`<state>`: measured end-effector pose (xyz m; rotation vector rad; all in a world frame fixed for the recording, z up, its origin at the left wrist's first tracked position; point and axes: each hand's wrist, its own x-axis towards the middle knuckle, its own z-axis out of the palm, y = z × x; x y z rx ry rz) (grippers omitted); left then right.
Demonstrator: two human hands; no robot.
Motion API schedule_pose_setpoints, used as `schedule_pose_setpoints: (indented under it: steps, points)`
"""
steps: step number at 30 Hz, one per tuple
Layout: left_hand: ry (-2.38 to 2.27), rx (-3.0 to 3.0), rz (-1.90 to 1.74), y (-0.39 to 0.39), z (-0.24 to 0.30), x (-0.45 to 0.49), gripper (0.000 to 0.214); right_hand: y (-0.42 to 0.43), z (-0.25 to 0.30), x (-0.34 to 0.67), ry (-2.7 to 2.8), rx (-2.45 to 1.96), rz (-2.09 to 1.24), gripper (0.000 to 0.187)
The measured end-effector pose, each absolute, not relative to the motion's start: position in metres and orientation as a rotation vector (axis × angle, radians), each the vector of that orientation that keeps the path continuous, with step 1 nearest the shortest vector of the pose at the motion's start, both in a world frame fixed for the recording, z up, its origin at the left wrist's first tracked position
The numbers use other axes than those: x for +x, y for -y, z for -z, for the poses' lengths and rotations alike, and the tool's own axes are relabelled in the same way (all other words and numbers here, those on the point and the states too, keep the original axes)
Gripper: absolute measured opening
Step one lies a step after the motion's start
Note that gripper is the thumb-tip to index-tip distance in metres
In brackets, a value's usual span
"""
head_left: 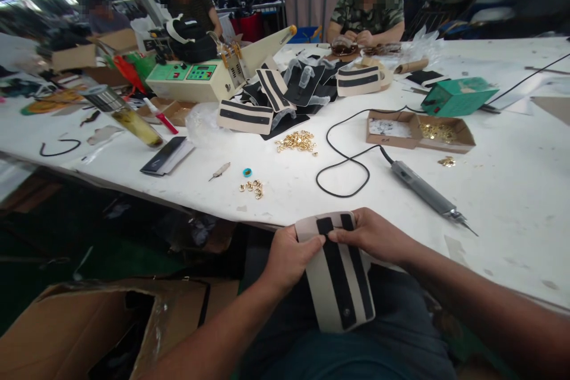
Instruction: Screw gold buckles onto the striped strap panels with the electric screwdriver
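Observation:
A beige panel with two black strips (315,285) hangs over my lap, its upper end near the table's front edge. My left hand (287,255) grips its left edge, thumb on a black strip. From the other side my right hand (371,234) holds the top right edge, its thumb close to the left thumb. Fingers behind the panel are hidden. A small round spot shows near the lower end of one strip. On the table lie small gold hardware pieces (253,188), a larger gold pile (297,141) and a grey corded electric screwdriver (423,191).
More striped panels (246,116) are heaped mid-table beside a cream machine (196,80). Cardboard trays (394,141) and a green box (461,97) stand at the right. A black cable (317,181) loops across the table. An open carton (89,309) sits lower left. Another person (367,12) works opposite.

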<state>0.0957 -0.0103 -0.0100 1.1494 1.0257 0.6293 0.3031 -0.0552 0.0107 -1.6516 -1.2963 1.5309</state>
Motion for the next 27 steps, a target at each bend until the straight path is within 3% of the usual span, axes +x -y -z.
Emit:
schedule_pose_setpoints:
  steps: [10,16,27]
  points:
    - [-1.029,1.021,-0.628,0.001,-0.02,0.083,0.033,0.036,-0.029,0.291,1.204,-1.523,-1.664,0.035]
    - [-1.013,0.968,-0.558,-0.002,0.002,0.092,0.035,0.041,-0.007,0.292,1.1,-1.561,-1.625,0.028]
    - [-1.172,1.09,-0.512,-0.009,0.033,0.115,0.021,0.037,0.024,0.293,1.066,-1.835,-1.398,0.014]
